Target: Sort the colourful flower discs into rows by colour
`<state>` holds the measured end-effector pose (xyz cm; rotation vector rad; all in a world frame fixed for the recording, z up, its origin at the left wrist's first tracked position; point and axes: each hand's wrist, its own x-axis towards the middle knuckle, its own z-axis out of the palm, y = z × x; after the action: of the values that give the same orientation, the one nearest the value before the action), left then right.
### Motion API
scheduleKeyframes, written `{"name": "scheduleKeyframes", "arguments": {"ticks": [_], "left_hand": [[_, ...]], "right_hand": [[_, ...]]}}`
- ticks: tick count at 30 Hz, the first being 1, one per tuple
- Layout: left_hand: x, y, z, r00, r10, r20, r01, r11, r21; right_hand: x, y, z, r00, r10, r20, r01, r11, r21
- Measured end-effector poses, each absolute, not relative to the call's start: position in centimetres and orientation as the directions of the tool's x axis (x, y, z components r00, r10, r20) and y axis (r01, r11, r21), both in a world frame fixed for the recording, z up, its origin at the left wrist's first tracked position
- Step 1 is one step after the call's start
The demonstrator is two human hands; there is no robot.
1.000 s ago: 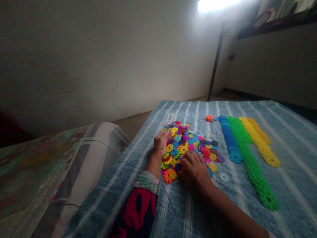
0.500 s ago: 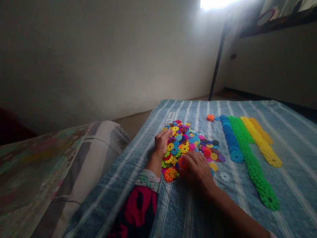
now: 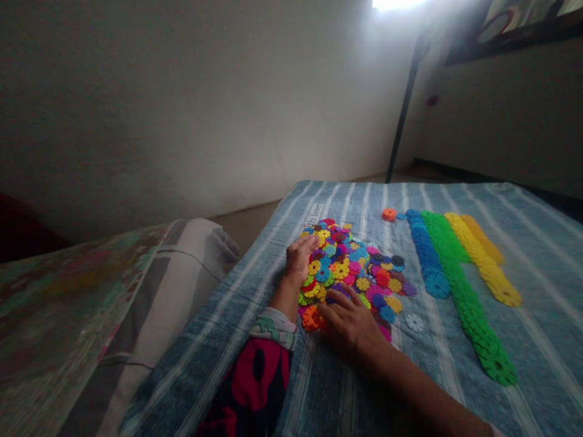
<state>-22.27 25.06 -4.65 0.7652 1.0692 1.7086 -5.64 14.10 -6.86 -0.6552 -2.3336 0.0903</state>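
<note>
A heap of notched plastic building discs [image 3: 339,270] in many colours lies on the striped cloth. My left hand [image 3: 299,258] rests along the heap's left edge, fingers stretched out and touching the discs, holding nothing. At the heap's near side my right hand [image 3: 348,321] has its fingers bent down over orange building discs [image 3: 311,318]. An orange-red disc edge shows under its fingertips; the rest is hidden by the hand. A purple disc [image 3: 337,294] lies just beyond its knuckles.
Overlapping rows of blue discs [image 3: 426,255], green discs [image 3: 469,303] and yellow discs [image 3: 487,261] lie to the right. An orange stack [image 3: 389,214] sits at the back. A single pale disc [image 3: 414,322] lies apart. A lamp stand [image 3: 403,115] rises behind the striped cloth [image 3: 218,340].
My right hand has moved left and nearer me, bringing an orange disc from the heap to the orange discs at the near-left edge. My left hand stays at the heap.
</note>
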Motion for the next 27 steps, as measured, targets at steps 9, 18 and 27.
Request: {"name": "scheduleKeyframes", "arguments": {"ticks": [9, 18, 27], "left_hand": [[-22.18, 24.98, -4.48, -0.356, 0.934, 0.021, -0.391, -0.169, 0.905], [-22.06, 24.96, -4.28, -0.361, 0.932, -0.005, -0.413, -0.155, 0.897], [-22.19, 25.13, -4.59, -0.36, 0.933, -0.002, -0.418, -0.159, 0.894]], "right_hand": [[-5.67, 13.42, -6.56, -0.641, 0.459, 0.615, 0.378, 0.886, -0.268], [-5.31, 13.83, -6.85, -0.562, 0.504, 0.656, 0.46, 0.849, -0.259], [-5.57, 14.07, -6.78, -0.538, 0.506, 0.674, 0.453, 0.848, -0.275]]}}
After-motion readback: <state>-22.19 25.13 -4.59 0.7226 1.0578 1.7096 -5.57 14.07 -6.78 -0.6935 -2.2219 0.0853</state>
